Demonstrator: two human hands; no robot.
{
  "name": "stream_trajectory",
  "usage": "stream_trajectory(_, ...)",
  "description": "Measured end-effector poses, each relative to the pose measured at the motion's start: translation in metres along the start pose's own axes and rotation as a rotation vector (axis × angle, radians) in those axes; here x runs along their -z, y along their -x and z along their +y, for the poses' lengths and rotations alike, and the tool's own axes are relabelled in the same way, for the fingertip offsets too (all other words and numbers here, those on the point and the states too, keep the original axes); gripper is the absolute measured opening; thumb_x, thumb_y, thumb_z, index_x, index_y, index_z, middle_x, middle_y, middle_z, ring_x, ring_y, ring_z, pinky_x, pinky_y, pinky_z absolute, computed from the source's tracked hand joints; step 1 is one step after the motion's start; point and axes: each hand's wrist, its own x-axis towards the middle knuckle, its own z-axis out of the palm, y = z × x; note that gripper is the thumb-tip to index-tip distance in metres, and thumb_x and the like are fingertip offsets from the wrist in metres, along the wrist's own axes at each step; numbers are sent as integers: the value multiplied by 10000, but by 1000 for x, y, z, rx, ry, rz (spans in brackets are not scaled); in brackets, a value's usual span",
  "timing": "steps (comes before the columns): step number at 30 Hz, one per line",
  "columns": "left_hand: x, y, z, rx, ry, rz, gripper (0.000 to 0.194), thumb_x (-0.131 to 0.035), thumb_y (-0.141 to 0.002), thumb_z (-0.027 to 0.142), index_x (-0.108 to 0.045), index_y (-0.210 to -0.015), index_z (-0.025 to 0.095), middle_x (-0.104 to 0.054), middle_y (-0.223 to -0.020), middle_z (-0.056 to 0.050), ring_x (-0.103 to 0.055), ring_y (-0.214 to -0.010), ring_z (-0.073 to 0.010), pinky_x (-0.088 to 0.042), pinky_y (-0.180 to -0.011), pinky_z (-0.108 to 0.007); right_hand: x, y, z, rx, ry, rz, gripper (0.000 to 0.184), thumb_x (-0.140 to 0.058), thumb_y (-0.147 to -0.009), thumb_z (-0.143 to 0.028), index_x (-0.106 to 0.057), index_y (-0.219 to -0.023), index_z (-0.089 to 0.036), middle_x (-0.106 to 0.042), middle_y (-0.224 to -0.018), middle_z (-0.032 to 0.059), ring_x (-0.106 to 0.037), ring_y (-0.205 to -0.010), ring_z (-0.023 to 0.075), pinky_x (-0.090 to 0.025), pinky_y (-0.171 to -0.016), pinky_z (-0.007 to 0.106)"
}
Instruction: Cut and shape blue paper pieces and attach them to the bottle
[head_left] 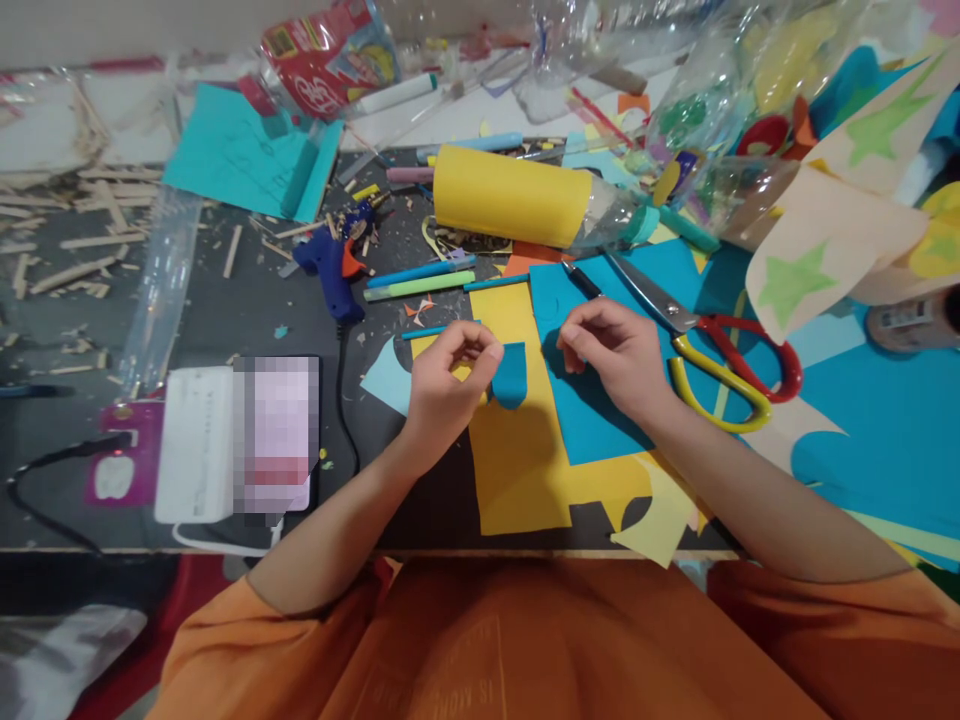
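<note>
My left hand is closed, thumb and index finger pinched at the edge of a small blue paper piece with a rounded lower end. Beneath that piece lies a yellow paper sheet. My right hand hovers over a larger blue paper sheet, its fingers curled in and nothing visible between them. Just beyond its knuckles rests a black pen, partly covered by the hand. Scissors with red and yellow handles lie to the right, blades partly spread.
A bottle wrapped in yellow paper lies beyond my hands. Leftward are a blue glue gun, a phone and a white power bank. Markers, wood sticks and paper scraps litter the dark table.
</note>
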Motion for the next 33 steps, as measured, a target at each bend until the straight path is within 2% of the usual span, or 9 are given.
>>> stream_trajectory(4, -1, 0, 0, 29, 26, -43, 100, -573, -782, 222, -549, -690, 191, -573, -653, 32, -533, -599, -80, -466, -575, -186, -1, 2, -1, -69, -6, -37, 308, -618, -865, -435, -568, -679, -195, -580, -568, -37, -522, -445, 70, -442, -471, 220)
stream_trajectory(8, -3, 1, 0, 19, 28, -81, 107, -563, -794, 217, -549, -690, 192, -577, -656, 32, -528, -588, -78, -465, -567, -188, -5, 6, -4, -81, -17, -3, 496, -531, -898, -526, -458, -532, -200, -568, -519, -13, -537, -460, 87, -467, -504, 241)
stream_trajectory(10, -3, 2, 1, 0, 19, -91, 113, -567, -798, 205, -549, -687, 191, -578, -647, 35, -530, -578, -75, -461, -555, -180, -7, 7, -5, -47, -13, -15, 439, -560, -875, -541, -503, -601, -203, -606, -597, -1, -578, -532, 103, -473, -524, 243)
stream_trajectory(13, -3, 4, 2, -94, -35, -126, 116, -571, -823, 195, -556, -708, 190, -592, -656, 36, -553, -594, -76, -466, -567, -174, -9, 8, -5, 16, 76, -111, 292, -675, -806, -486, -587, -796, -208, -643, -729, 10, -606, -631, 119, -465, -536, 232)
stream_trajectory(17, -2, 7, 1, -226, -128, -171, 96, -564, -857, 180, -569, -762, 192, -625, -701, 27, -582, -629, -78, -482, -610, -174, -10, 9, -2, 139, 269, -199, 111, -620, -866, -276, -612, -791, -194, -642, -712, 8, -553, -585, 102, -427, -528, 220)
stream_trajectory(21, -1, 6, 1, -258, -172, -158, 96, -560, -862, 168, -569, -770, 193, -639, -709, 22, -597, -640, -81, -491, -617, -177, -9, 11, 1, 244, 386, -205, 125, -564, -900, -223, -609, -787, -194, -649, -707, 13, -561, -606, 116, -415, -551, 229)
stream_trajectory(27, 0, 6, 6, -176, -143, -132, 116, -556, -848, 182, -556, -733, 196, -628, -681, 25, -586, -613, -83, -486, -587, -185, -8, 11, -1, 284, 411, -158, 153, -561, -909, -248, -600, -769, -199, -652, -700, 14, -568, -607, 124, -419, -562, 238)
stream_trajectory(30, 0, 5, 7, -113, -92, -127, 109, -560, -832, 196, -559, -723, 198, -618, -676, 24, -583, -614, -87, -485, -588, -195, -9, 11, -3, 235, 378, -153, 160, -576, -896, -269, -596, -750, -206, -647, -695, 13, -564, -601, 127, -424, -563, 246)
stream_trajectory(33, 1, 3, 6, -7, 1, -52, 116, -577, -818, 229, -547, -709, 201, -597, -658, 26, -584, -616, -92, -490, -605, -207, -8, 9, -5, 130, 291, -116, 195, -582, -887, -334, -577, -736, -211, -617, -678, 7, -548, -573, 123, -424, -546, 254)
